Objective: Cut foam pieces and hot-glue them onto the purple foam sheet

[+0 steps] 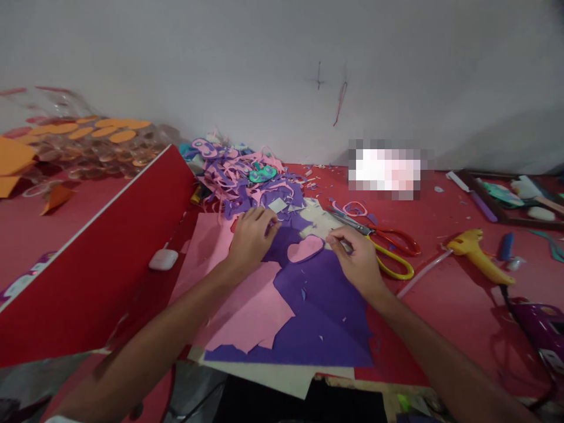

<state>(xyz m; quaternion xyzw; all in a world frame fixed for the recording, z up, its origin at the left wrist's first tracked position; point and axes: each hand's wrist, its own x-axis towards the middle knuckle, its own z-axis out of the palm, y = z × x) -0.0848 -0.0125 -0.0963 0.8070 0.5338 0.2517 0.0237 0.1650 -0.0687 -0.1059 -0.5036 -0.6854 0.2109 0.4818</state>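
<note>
A pink cutout with a purple border (pixel 305 249) lies on a purple sheet (pixel 326 311) between my hands. On its left, my left hand (pixel 252 238) is closed with curled fingers over the sheets; whatever it may hold is hidden. To the cutout's right, my right hand (pixel 359 261) has thumb and forefinger pinched together near its edge, and anything between them is too small to name. A ragged pink sheet (pixel 251 305) overlaps the purple one. Scissors with red and yellow handles (pixel 392 273) lie just beyond my right hand, partly covered by it.
Purple and pink scraps (pixel 238 176) are heaped at the back. A red upright panel (pixel 110 252) stands at left, with a white earbud case (pixel 163 259) beside it. On the right lie a yellow glue gun (pixel 478 252) and a dark tray (pixel 493 214). Orange discs (pixel 122 136) sit far left.
</note>
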